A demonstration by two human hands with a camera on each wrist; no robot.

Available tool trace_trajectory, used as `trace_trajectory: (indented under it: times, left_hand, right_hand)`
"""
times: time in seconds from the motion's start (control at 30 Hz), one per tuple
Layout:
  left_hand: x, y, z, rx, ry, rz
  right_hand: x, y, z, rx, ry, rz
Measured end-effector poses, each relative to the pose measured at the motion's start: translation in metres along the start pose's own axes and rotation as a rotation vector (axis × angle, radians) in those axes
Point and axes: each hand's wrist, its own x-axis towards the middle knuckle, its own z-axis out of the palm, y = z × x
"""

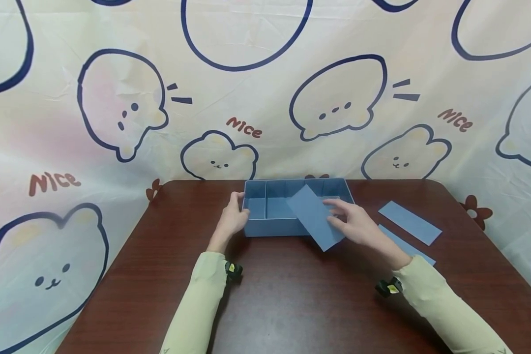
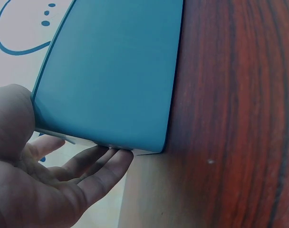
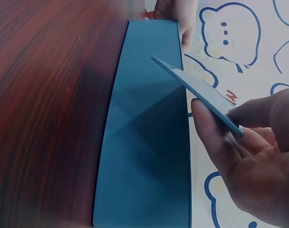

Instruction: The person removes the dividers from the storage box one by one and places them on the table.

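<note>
A shallow blue box [image 1: 274, 227] stands near the table's far edge, with an upright divider [image 1: 265, 200] near its left end. My left hand [image 1: 233, 219] grips that end; in the left wrist view the thumb is at the rim and the fingertips [image 2: 120, 159] touch the short end wall. My right hand [image 1: 358, 223] pinches a flat blue rectangular panel [image 1: 316, 219] between thumb and fingers. Tilted, the panel hangs over the box's front wall and hides part of the inside. In the right wrist view the panel [image 3: 201, 90] appears nearly edge-on.
Two more blue strips lie on the table to the right: one strip [image 1: 410, 222] farther back, the other strip [image 1: 425, 258] partly behind my right forearm. The brown table [image 1: 270, 295] ends against a printed cloth backdrop [image 1: 274, 98].
</note>
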Motion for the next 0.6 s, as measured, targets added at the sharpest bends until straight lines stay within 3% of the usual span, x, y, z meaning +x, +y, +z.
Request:
trace_trajectory:
  times: [0.6]
  left_hand:
    - [0.001,-0.002,0.0,-0.002,0.012,0.032]
  right_hand:
    - [-0.018,0.012,-0.011,-0.024,-0.047,-0.046]
